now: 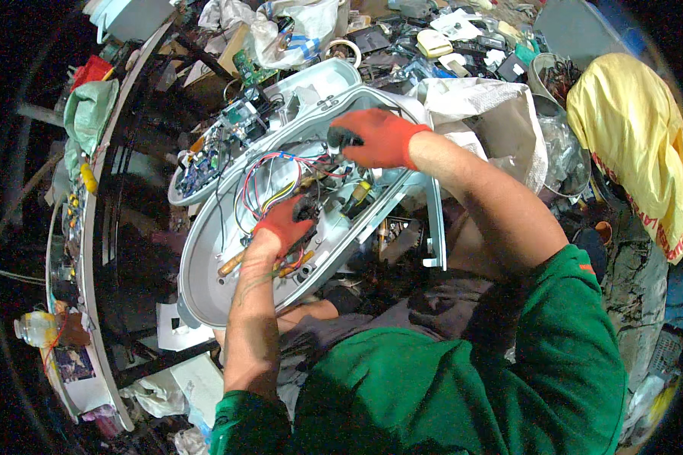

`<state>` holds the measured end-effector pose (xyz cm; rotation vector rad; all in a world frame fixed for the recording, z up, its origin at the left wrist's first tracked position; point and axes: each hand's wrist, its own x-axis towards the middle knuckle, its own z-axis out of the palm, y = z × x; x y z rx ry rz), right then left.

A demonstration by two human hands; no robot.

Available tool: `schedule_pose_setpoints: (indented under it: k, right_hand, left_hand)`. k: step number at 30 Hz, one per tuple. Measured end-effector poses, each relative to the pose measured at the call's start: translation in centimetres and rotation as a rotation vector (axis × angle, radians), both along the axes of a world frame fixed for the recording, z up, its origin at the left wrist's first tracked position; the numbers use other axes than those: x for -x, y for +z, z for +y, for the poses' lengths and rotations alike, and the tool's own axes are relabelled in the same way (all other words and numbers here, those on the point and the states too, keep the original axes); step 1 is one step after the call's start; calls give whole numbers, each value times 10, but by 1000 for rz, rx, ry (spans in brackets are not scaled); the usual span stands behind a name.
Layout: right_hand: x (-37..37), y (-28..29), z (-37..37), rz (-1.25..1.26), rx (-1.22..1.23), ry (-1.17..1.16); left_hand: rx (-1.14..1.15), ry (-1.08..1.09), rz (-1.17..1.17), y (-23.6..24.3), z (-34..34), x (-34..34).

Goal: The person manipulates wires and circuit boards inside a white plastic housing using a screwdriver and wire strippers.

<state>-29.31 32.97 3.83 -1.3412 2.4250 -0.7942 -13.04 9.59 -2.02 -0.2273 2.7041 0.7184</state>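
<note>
Across my lap lies a long oval grey plastic housing (197, 292), open side up. Inside are a loop of red, white and blue wires (262, 161) and a bundle of yellow wires (279, 196). My left hand (284, 224), in a red glove with dark fingers, is curled among the wires in the middle. Whatever it grips is hidden. Above the far end, my right hand (378, 138), in a matching glove, has its fingers bent together near the wire ends; I cannot make out what they hold. A wooden-handled tool (231, 263) lies in the housing beside my left wrist.
Behind the housing is a second grey shell (322, 85) with circuit boards (239, 114). A white woven sack (520, 125) stands at the far right, near a yellow sack (630, 136). Mixed electronic scrap (440, 49) covers the far ground. A curved rack edge (102, 227) runs along the left.
</note>
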Motion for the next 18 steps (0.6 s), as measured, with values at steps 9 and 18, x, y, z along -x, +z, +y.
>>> schedule_pose_setpoints:
  k: [9,18]
  right_hand:
    - [-33,-22,-22,-50,55,311]
    - [-15,19,10,-200,124,192]
  left_hand:
    - [-377,120,45,4,-7,-4]
    - [-198,356,188,0,-42,-6]
